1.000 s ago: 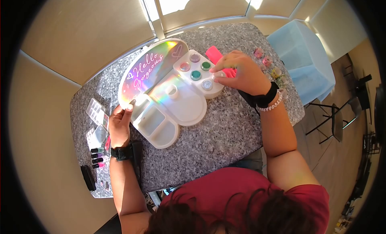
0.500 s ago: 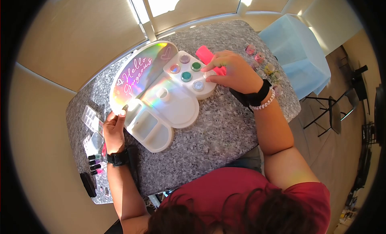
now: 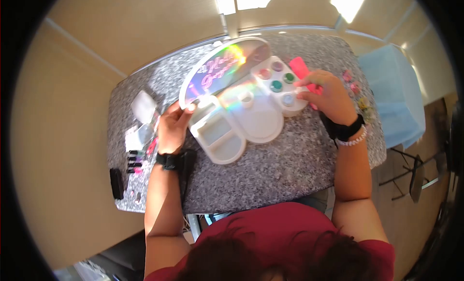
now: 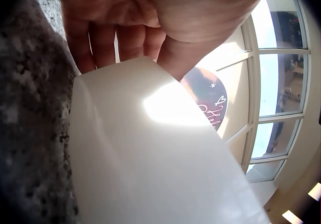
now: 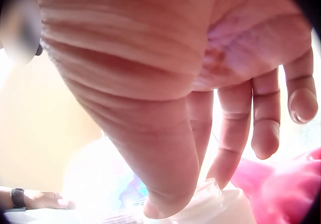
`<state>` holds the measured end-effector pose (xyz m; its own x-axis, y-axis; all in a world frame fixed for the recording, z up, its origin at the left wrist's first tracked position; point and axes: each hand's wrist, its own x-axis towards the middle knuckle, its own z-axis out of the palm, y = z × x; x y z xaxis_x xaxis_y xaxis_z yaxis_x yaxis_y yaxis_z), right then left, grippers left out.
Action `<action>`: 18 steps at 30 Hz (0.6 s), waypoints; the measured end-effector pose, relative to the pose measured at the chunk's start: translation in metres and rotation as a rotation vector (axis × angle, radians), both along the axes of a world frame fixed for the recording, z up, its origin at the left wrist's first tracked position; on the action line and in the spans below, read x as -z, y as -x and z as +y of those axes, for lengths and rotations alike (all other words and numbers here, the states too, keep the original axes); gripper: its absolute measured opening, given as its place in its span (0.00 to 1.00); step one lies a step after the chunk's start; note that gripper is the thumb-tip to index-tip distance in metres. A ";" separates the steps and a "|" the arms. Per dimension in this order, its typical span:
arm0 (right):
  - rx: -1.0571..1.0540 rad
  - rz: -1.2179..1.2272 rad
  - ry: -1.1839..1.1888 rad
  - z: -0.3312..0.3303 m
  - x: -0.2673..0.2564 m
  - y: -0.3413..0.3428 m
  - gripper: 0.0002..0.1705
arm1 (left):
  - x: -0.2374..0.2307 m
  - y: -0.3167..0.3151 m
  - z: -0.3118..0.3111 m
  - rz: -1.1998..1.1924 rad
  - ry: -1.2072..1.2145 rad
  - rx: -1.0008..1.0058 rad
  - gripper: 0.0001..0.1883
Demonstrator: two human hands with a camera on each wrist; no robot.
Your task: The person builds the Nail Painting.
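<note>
A white moulded case (image 3: 263, 124) lies on the granite table, its iridescent "Hello Gorgeous" lid (image 3: 205, 71) raised at the back. My left hand (image 3: 173, 129) grips the case's left end, thumb on top; in the left wrist view the fingers curl over the glossy white side (image 4: 125, 118). At the other end, my right hand (image 3: 328, 95) pinches a small clear jar (image 5: 208, 191) between thumb and fingertips, at its place on the case. Beside it sit several glitter jars: a green jar (image 3: 289, 78), a teal jar (image 3: 276, 86) and a pale blue jar (image 3: 288, 100) among them.
A bright pink item (image 3: 299, 67) lies behind my right hand, with several small flower-like pieces (image 3: 355, 87) farther right. At the left are nail polish bottles (image 3: 135, 162), a black case (image 3: 116, 183) and a white container (image 3: 143, 107). A blue-covered table (image 3: 391, 92) stands beyond.
The head view has swung, so the table and case appear farther right. My hands keep the same places on the case and jar.
</note>
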<state>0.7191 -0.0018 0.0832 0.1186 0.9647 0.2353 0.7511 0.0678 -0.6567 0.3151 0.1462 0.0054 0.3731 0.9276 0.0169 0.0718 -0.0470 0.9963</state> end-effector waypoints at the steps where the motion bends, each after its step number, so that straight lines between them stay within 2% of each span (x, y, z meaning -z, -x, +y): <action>1: -0.029 -0.020 -0.074 0.002 0.004 0.000 0.16 | -0.009 -0.002 -0.001 -0.045 -0.007 0.038 0.22; 2: -0.071 -0.071 -0.154 0.004 0.012 -0.005 0.16 | -0.010 -0.002 -0.001 -0.084 -0.030 0.008 0.26; 3: 0.064 -0.034 0.004 -0.001 -0.002 0.006 0.17 | -0.018 -0.002 -0.003 -0.130 -0.030 -0.004 0.28; 5: -0.004 -0.098 -0.085 0.003 0.007 0.001 0.17 | -0.036 0.004 -0.010 -0.118 -0.100 -0.094 0.26; 7: 0.038 -0.103 -0.006 0.002 0.006 0.001 0.17 | -0.063 0.017 -0.025 -0.149 -0.145 -0.146 0.25; 9: 0.070 -0.086 0.073 -0.001 -0.004 0.009 0.15 | -0.092 0.037 -0.052 -0.073 -0.308 -0.203 0.22; 13: 0.021 -0.191 -0.003 -0.007 0.002 0.012 0.18 | -0.132 0.088 -0.091 0.669 -0.698 -0.516 0.17; 16: -0.023 -0.260 -0.038 -0.003 -0.008 0.025 0.21 | -0.122 0.131 -0.106 0.996 -0.745 -0.696 0.17; 17: -0.016 -0.036 0.042 -0.002 -0.019 0.033 0.20 | -0.114 0.146 -0.110 1.114 -0.764 -0.728 0.18; 18: -0.006 0.184 0.120 0.001 -0.025 0.037 0.20 | -0.105 0.159 -0.114 1.120 -0.759 -0.727 0.18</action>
<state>0.6820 -0.0013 0.1084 0.1431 0.9852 0.0939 0.6176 -0.0147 -0.7864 0.1562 0.0324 0.1102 0.0008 0.8121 0.5835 0.9763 -0.1268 0.1751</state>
